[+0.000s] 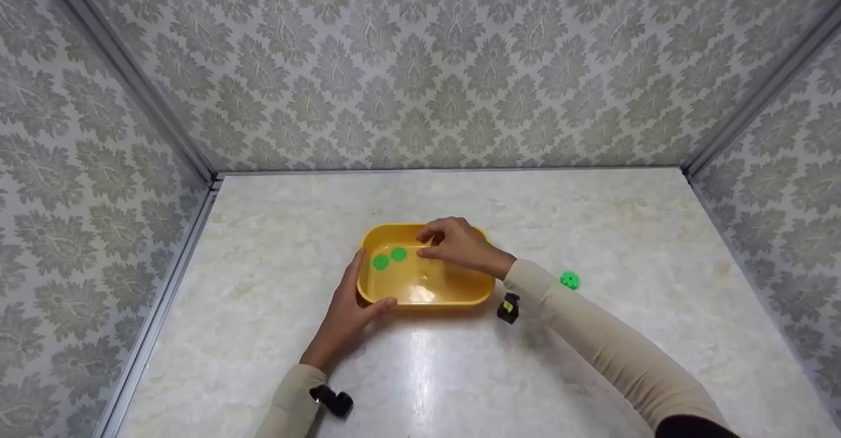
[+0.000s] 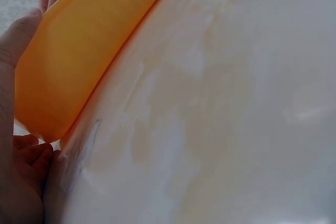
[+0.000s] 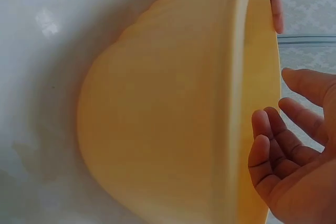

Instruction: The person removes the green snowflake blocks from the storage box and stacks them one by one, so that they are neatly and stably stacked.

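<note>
A yellow plastic basin (image 1: 420,299) with rounded corners stands on the table. My left hand (image 1: 348,303) holds it by the near left corner, thumb along the front rim and fingers on the left side; the left wrist view shows that thumb (image 2: 23,32) at the rim. Inside, toward the left, lie two green notched discs, one (image 1: 381,262) beside the other (image 1: 398,253). Over the basin's right half hovers my right hand (image 1: 456,244), thumb and forefinger apart. Its fingers (image 3: 294,148) are loosely bent with nothing between them in the right wrist view.
Another green notched disc (image 1: 569,280) lies on the pale marbled table (image 1: 276,228), right of the basin, beside my right sleeve (image 1: 591,333). Patterned panels (image 1: 420,83) stand behind and on both sides. Small black devices (image 1: 508,308) are strapped at both wrists.
</note>
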A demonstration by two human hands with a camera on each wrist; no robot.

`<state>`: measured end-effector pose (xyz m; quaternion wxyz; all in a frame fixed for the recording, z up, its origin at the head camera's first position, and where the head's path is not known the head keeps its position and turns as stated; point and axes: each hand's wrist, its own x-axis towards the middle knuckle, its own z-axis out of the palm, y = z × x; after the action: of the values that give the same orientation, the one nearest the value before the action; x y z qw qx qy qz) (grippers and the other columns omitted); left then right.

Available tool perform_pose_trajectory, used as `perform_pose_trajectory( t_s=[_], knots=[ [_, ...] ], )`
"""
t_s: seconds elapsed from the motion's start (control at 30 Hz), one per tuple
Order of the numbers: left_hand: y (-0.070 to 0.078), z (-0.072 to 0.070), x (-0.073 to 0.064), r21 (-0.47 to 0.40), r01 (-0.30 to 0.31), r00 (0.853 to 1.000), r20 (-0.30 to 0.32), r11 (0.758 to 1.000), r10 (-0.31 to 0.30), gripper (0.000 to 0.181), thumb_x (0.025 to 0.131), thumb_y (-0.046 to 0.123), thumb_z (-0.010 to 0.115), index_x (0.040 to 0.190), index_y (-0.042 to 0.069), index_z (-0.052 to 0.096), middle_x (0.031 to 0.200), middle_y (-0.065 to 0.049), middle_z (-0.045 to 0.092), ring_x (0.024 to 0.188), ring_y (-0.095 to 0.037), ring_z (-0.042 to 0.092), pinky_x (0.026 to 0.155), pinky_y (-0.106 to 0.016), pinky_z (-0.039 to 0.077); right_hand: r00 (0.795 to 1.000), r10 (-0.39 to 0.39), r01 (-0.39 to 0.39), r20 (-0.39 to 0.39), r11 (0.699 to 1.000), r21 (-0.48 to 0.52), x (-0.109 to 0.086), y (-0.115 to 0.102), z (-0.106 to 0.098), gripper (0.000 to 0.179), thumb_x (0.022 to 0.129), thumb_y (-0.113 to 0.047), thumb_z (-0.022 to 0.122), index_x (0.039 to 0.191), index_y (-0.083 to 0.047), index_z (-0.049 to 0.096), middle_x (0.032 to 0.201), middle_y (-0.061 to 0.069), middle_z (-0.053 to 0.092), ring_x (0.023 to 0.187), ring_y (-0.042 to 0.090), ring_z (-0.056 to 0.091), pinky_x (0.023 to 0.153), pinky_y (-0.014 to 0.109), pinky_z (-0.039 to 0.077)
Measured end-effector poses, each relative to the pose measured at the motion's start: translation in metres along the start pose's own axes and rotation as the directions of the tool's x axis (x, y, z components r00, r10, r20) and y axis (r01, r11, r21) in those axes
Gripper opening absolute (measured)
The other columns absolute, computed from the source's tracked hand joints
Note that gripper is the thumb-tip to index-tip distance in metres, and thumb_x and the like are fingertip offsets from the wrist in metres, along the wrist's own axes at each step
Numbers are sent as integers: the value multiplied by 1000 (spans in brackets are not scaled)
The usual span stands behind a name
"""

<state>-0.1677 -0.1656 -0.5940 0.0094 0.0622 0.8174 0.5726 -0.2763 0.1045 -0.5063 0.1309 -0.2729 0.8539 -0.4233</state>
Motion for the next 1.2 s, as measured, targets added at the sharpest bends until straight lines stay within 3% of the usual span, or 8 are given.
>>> perform_pose_trajectory(
  t_s=[0.4, 0.73, 1.2],
  knots=[
    [1, 0, -1, -7, 23, 1000, -2, 1000, -23, 115, 93, 42, 91, 179, 28, 16, 183, -2, 22, 166, -26, 26, 134, -52, 22, 995, -28, 27, 100, 1000, 13, 16, -6, -7, 36, 102, -18, 82, 131, 3, 78, 127, 21, 77, 109, 30, 74, 99, 43, 61],
    [-1, 0, -1, 1, -12, 1000, -9, 1000, 12, 118, 92, 39, 92, 179, 24, 15, 182, -6, 23, 164, -28, 29, 133, -54, 25, 986, -67, 76, 154, 996, -51, 29, -12, -5, 34, 100, -16, 83, 128, 3, 79, 120, 17, 80, 107, 27, 75, 96, 42, 62],
    [1, 0, -1, 4, 23, 1000, 2, 1000, -23, 115, 92, 40, 92, 179, 29, 16, 182, -2, 23, 164, -26, 30, 132, -53, 26, 963, -67, 53, 261, 997, 59, 45, -1, -2, 44, 101, -17, 83, 140, 2, 74, 114, 10, 82, 97, 18, 76, 85, 29, 62]
  ],
)
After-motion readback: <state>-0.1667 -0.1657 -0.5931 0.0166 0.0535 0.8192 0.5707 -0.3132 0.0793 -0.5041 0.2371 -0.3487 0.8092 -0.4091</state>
